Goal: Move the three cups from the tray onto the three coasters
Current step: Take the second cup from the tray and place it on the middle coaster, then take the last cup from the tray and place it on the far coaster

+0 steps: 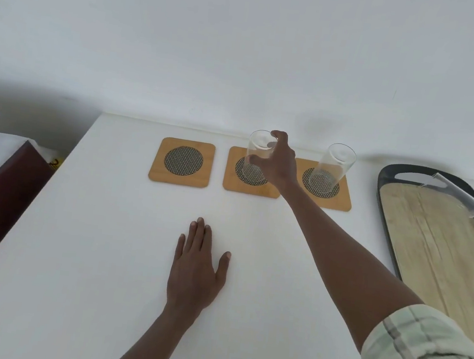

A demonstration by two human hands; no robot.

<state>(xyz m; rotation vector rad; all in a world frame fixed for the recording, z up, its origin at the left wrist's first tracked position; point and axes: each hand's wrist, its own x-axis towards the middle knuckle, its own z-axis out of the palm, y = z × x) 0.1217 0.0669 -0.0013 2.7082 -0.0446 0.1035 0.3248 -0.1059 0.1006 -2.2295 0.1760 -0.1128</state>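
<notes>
Head view: white table (101, 252) (white wall (246, 46))

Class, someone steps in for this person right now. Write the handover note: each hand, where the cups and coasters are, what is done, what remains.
Right hand: gripping the middle cup at the middle coaster; release not confirmed.
Left hand: flat on the table, empty.
Done: right cup upright on the right coaster.
Left: the third cup sits at the far end of the tray; it goes on the left coaster, which is bare.
</notes>
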